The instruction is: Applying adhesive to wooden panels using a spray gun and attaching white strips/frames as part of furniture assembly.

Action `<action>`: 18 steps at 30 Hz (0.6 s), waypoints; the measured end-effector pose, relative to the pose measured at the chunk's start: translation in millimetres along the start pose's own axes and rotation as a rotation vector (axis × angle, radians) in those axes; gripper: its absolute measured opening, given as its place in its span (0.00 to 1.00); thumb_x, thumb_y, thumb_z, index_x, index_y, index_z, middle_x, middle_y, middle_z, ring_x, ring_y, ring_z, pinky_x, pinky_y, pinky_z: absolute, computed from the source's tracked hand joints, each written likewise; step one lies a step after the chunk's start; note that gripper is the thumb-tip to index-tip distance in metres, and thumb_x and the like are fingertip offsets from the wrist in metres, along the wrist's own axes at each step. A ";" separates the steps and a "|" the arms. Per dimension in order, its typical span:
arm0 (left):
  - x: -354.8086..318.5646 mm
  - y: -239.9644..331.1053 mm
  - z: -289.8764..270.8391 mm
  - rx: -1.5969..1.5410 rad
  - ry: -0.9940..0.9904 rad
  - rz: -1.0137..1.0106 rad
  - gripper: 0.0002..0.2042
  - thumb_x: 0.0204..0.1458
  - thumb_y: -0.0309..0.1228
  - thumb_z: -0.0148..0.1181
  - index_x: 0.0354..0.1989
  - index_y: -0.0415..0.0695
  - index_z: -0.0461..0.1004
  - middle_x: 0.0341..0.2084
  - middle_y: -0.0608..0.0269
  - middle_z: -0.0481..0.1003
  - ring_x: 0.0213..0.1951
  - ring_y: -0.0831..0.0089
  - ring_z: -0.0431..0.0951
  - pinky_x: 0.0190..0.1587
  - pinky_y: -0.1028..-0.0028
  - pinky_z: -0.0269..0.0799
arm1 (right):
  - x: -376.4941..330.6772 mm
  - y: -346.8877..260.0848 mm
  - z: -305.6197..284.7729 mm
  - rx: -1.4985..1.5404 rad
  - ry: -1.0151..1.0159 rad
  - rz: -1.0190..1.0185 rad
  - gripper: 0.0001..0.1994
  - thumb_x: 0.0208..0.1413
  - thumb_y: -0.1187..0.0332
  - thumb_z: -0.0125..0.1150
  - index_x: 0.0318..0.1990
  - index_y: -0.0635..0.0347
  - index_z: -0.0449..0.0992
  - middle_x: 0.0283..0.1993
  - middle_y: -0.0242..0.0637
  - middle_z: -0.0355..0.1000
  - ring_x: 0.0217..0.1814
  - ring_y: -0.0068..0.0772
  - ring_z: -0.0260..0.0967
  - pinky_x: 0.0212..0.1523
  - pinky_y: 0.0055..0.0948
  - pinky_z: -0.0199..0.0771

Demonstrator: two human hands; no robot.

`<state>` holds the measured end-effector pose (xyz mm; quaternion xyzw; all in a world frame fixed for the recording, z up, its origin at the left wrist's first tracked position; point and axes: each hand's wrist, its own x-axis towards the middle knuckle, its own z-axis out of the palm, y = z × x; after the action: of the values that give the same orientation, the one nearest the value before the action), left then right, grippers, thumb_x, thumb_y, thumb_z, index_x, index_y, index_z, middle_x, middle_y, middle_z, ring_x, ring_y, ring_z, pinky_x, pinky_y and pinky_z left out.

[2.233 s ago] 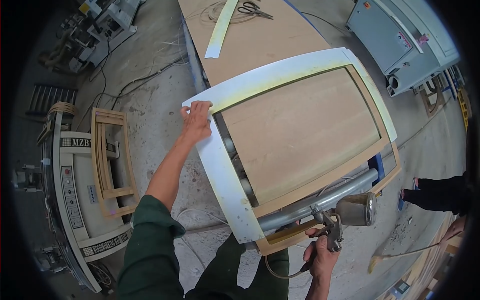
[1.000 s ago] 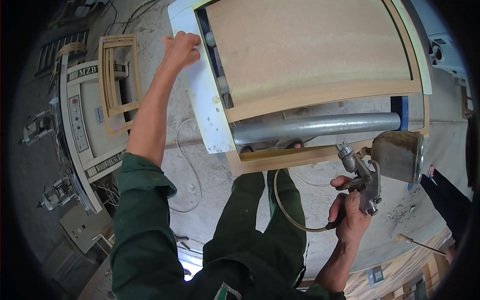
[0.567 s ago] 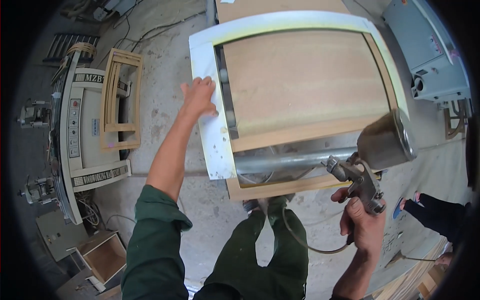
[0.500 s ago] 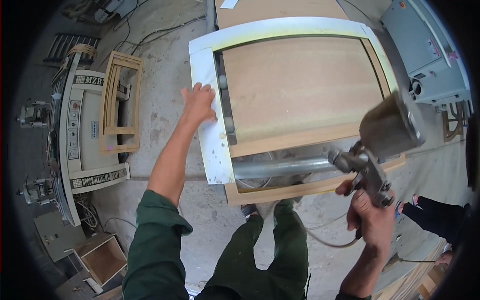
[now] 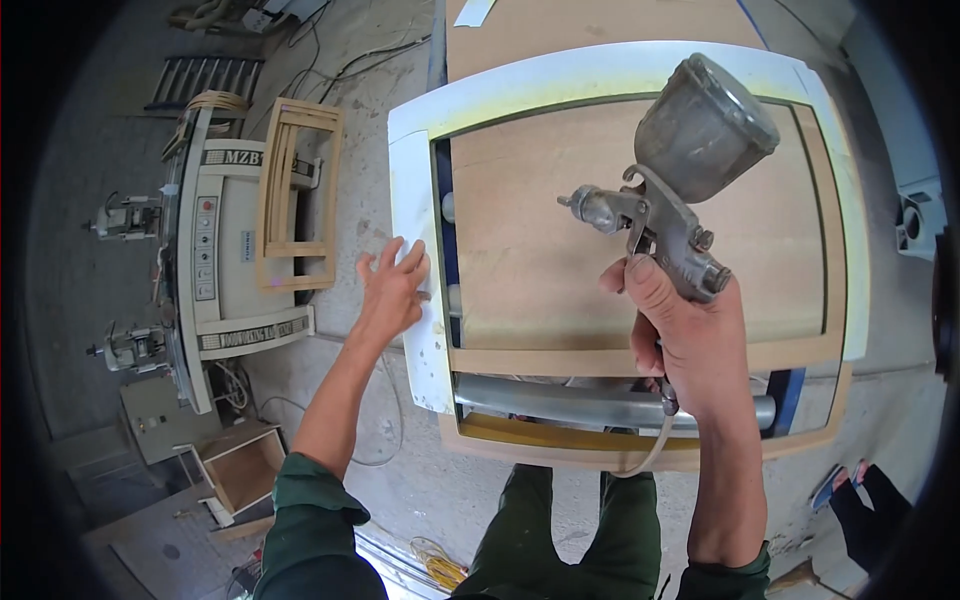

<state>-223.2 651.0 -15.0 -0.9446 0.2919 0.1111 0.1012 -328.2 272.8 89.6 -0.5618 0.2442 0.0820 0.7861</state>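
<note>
My right hand (image 5: 690, 335) is wrapped round the handle of a metal spray gun (image 5: 665, 225), its grey cup (image 5: 700, 130) tilted on top. A pale hose (image 5: 655, 450) hangs from the handle. The gun is over a brown panel inside a wooden frame (image 5: 560, 455), its nozzle toward the left. White strips cover the frame's left, far and right sides; the far one has a yellowish edge. My left hand (image 5: 392, 290) has its fingers spread at the left white strip (image 5: 415, 180), fingertips over it; whether they press on it I cannot tell.
A metal roller (image 5: 600, 405) runs under the frame's near side. At left stands a woodworking machine (image 5: 235, 220) with a small wooden frame (image 5: 335, 200) leaning on it. A wooden box (image 5: 245, 470) sits at lower left. Another person's legs (image 5: 870, 510) show at right.
The spray gun has moved left and away from me, over the panel. My left hand stays by the left strip, its fingers more spread. The whole view has shifted.
</note>
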 end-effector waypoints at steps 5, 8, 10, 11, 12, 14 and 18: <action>-2.9 10.6 -0.9 -0.037 -0.030 -0.119 0.32 0.38 0.17 0.66 0.59 0.44 0.72 0.69 0.63 0.65 0.70 0.52 0.59 0.60 0.37 0.52 | 34.3 9.9 -0.2 0.078 -0.018 0.052 0.19 0.63 0.50 0.66 0.37 0.59 0.77 0.31 0.31 0.75 0.15 0.14 0.60 0.13 0.18 0.56; -1.4 13.7 1.2 -0.062 -0.031 -0.133 0.32 0.38 0.16 0.64 0.59 0.44 0.72 0.69 0.63 0.65 0.70 0.52 0.60 0.61 0.37 0.52 | 45.7 14.3 -1.9 0.078 -0.015 0.023 0.18 0.63 0.51 0.67 0.37 0.59 0.77 0.31 0.31 0.75 0.15 0.14 0.60 0.12 0.18 0.56; -2.5 11.1 0.8 -0.029 -0.050 -0.137 0.33 0.39 0.17 0.67 0.60 0.45 0.72 0.69 0.64 0.65 0.70 0.53 0.60 0.61 0.38 0.53 | 49.7 16.6 2.2 0.090 -0.013 0.015 0.18 0.63 0.51 0.66 0.37 0.59 0.77 0.31 0.31 0.75 0.15 0.14 0.60 0.13 0.17 0.56; -2.6 10.0 0.7 0.000 -0.067 -0.135 0.33 0.40 0.19 0.70 0.61 0.46 0.72 0.70 0.64 0.64 0.70 0.54 0.60 0.61 0.39 0.53 | 50.5 16.9 3.9 0.100 -0.004 0.005 0.18 0.64 0.51 0.66 0.37 0.59 0.77 0.31 0.31 0.75 0.15 0.14 0.60 0.13 0.17 0.56; -2.7 10.0 0.9 -0.002 -0.068 -0.139 0.33 0.40 0.19 0.70 0.61 0.46 0.72 0.70 0.64 0.64 0.70 0.54 0.60 0.61 0.39 0.53 | 50.2 16.7 4.8 0.097 -0.007 0.007 0.18 0.64 0.51 0.66 0.37 0.59 0.77 0.31 0.31 0.75 0.15 0.14 0.60 0.13 0.17 0.56; -1.7 10.5 1.0 -0.013 -0.058 -0.129 0.33 0.38 0.16 0.63 0.60 0.45 0.72 0.69 0.63 0.65 0.70 0.54 0.61 0.61 0.38 0.53 | 47.0 16.3 5.5 0.069 -0.011 0.011 0.18 0.63 0.51 0.66 0.37 0.59 0.76 0.29 0.30 0.74 0.15 0.14 0.60 0.13 0.17 0.56; 1.3 12.2 0.7 -0.004 -0.053 -0.118 0.33 0.38 0.17 0.63 0.60 0.45 0.72 0.69 0.63 0.65 0.69 0.54 0.61 0.61 0.38 0.53 | 29.6 14.4 5.1 0.053 0.030 0.010 0.19 0.62 0.51 0.68 0.37 0.60 0.75 0.28 0.30 0.73 0.16 0.14 0.60 0.13 0.17 0.57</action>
<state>-229.3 640.6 -17.6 -0.9571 0.2327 0.1303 0.1134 -306.9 278.3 64.6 -0.5408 0.2610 0.0711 0.7965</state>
